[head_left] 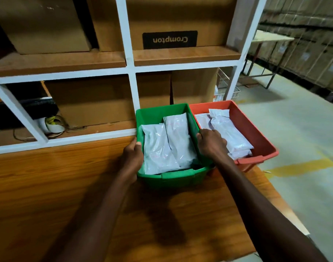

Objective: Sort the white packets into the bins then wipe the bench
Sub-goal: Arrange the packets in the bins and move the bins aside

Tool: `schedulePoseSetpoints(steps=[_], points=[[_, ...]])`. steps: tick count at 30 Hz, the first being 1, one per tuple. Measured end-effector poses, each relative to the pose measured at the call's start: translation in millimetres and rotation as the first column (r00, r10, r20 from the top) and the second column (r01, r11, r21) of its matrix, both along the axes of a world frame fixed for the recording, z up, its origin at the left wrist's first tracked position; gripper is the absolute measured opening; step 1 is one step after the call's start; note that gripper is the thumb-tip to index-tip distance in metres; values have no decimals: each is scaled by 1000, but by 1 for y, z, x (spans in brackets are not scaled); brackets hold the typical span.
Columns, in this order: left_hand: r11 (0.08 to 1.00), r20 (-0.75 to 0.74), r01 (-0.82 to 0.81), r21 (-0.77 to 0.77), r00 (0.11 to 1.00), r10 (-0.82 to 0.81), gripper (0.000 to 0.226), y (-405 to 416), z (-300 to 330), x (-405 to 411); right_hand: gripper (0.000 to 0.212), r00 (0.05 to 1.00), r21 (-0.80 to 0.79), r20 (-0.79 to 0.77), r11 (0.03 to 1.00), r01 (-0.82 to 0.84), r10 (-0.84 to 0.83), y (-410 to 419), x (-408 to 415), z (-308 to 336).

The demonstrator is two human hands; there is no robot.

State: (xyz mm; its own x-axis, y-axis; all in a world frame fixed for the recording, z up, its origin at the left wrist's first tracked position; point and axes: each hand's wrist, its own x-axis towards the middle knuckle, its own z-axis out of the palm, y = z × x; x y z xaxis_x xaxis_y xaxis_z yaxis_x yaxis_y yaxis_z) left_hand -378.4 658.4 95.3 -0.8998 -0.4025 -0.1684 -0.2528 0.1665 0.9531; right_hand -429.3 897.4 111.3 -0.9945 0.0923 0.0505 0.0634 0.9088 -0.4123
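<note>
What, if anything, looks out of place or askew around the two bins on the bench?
Nothing is spilled or damaged. The red bin sits at the bench's right edge, its outer corner seemingly overhanging the floor. The Crompton box on the shelf is upside down. Both hands, left hand and right hand, grip the green bin.

Cardboard boxes (90, 103) fill a white-framed shelf (132, 91), one bearing an upside-down "Crompton" label (169, 39).

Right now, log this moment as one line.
left hand and right hand grip green bin | white packets inside | bench unwiped
</note>
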Motion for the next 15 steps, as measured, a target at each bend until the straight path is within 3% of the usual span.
schedulePoseSetpoints(steps=[15], points=[[1000,-61,-16,-16,998,15,42,16,-19,-5,49,996,183,41,979,-88,81,5,0,-25]])
